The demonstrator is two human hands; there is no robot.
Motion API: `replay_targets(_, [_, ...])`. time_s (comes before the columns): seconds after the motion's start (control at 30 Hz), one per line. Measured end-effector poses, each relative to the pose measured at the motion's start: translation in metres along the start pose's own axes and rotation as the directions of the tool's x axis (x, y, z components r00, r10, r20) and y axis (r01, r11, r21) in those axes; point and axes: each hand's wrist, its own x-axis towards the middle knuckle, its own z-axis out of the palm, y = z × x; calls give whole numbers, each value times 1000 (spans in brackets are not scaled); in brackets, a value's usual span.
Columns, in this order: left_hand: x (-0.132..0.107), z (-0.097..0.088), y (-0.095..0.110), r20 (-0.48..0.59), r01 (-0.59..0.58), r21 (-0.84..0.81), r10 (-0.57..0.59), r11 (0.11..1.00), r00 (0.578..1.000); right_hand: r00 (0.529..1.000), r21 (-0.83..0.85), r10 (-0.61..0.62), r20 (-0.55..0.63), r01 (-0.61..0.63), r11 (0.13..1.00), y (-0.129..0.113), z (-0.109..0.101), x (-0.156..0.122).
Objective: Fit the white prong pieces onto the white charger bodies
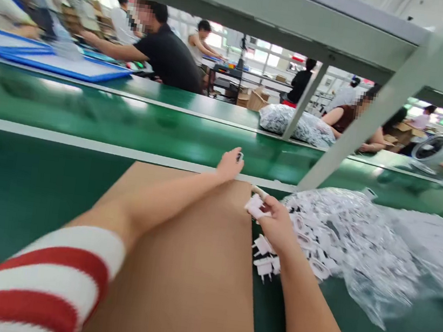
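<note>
My left hand (230, 165) reaches past the far edge of a brown cardboard sheet or box top (184, 259), beside the green conveyor belt. Its fingers are closed around a small dark and white object (239, 157), too small to name. To the right, my right hand (277, 225) pinches a white plug adapter (256, 206) at the cardboard's right edge. Just below that hand, several loose white two-pin plug adapters (264, 264) lie on the green table. An open clear plastic bag (384, 274) full of white pieces spreads out beside them.
Past a pale rail runs the green conveyor belt (161, 125). A slanted metal post (373, 126) rises at the right of the belt. Blue-edged trays (90, 73) and a full plastic bag (272, 117) stand on the far side, where several people work. A white fan (438, 150) stands at right.
</note>
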Motion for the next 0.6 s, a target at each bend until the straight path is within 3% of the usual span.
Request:
replay_targets(0.13, [-59,-26,-20,154,-112,-127,132,985,979,998,214,54,45,-62,975,-3,3,1])
replay_targets(0.2, [-96,-40,-32,246,-196,-154,230,968,942,995,230,89,50,-98,968,-4,5,1])
replay_targets(0.3, [-146,-55,-41,286,-275,-180,318,944,904,990,221,106,91,-124,967,-5,8,-2])
replay_targets(0.43, [-187,-67,-43,385,-279,-248,359,928,850,983,173,94,156,-121,977,-5,13,-6])
replay_targets(0.47, [-192,-69,-45,391,-259,-264,348,929,852,983,140,79,163,-103,985,-5,14,-7])
replay_targets(0.6, [-202,-73,-51,284,-177,-265,252,948,925,994,-129,10,108,4,992,-5,23,-14])
